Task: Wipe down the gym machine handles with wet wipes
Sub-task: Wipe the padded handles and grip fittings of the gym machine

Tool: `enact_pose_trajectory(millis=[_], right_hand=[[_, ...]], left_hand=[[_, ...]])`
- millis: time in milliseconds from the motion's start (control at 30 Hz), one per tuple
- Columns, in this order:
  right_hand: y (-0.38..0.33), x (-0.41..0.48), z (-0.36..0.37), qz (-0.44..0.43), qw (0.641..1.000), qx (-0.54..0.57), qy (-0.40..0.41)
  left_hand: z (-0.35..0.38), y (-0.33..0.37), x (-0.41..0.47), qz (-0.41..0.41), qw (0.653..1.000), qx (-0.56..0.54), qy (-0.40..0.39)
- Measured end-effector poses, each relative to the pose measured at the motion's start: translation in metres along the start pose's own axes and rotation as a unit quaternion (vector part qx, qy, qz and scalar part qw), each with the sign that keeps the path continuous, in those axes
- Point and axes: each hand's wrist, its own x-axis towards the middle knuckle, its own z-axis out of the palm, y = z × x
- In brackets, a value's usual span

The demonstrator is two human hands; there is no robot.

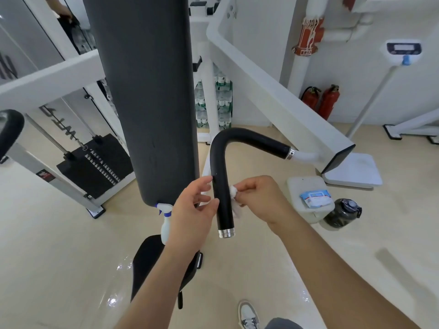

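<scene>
right hand (257,198) pinched on wipe (234,191), pressed against handle (222,200) | left hand (193,210) open, fingertips touching handle

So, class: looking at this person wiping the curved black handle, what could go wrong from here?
1. The wet wipe is bunched small in the right hand, touching only one side of the handle; the far side and the bend might get missed.
2. The left hand rests bare fingers on the handle, possibly re-soiling wiped areas.
3. The spray bottle sits close to the left forearm and could be knocked.
</scene>
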Motion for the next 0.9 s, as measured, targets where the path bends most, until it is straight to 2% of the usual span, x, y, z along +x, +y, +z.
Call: enact_pose_trajectory(millis=[67,200,300,333,400,433,500,600,633,733,900], right_hand=[[0.001,-0.001,0.002,0.006,1.000,-0.028,-0.006],[0.013,-0.029,-0.006,0.037,0.995,-0.057,-0.078],[0.004,-0.047,-0.019,0.008,0.988,0.115,-0.107],[-0.001,-0.049,-0.020,-0.010,0.983,0.147,-0.110],[-0.009,-0.052,-0.013,-0.037,0.985,0.138,-0.099],[-0.011,-0.053,-0.007,-0.044,0.988,0.127,-0.082],[-0.013,-0.054,0.004,-0.051,0.995,0.080,-0.021],[0.000,-0.054,0.011,-0.076,0.991,-0.089,0.071],[0.005,-0.056,0.013,-0.084,0.984,-0.136,0.076],[0.012,-0.065,0.020,-0.111,0.969,-0.207,0.074],[0.012,-0.073,0.025,-0.146,0.958,-0.237,0.076]], left_hand=[[-0.002,0.002,-0.007,0.018,1.000,0.021,-0.006],[-0.006,0.002,-0.031,0.051,0.997,0.053,0.007],[-0.009,0.008,-0.051,0.022,1.000,-0.012,-0.019],[-0.010,0.012,-0.055,0.007,0.998,-0.054,-0.045],[-0.012,0.018,-0.059,-0.010,0.987,-0.137,-0.085],[-0.014,0.021,-0.058,-0.017,0.983,-0.166,-0.082],[-0.017,0.018,-0.052,-0.038,0.983,-0.177,-0.024],[-0.021,-0.007,-0.043,-0.075,0.990,-0.086,0.083],[-0.018,-0.013,-0.042,-0.085,0.990,-0.069,0.087],[0.001,-0.023,-0.054,-0.094,0.994,-0.051,0.037],[0.011,-0.014,-0.051,-0.091,0.992,-0.077,0.032]])
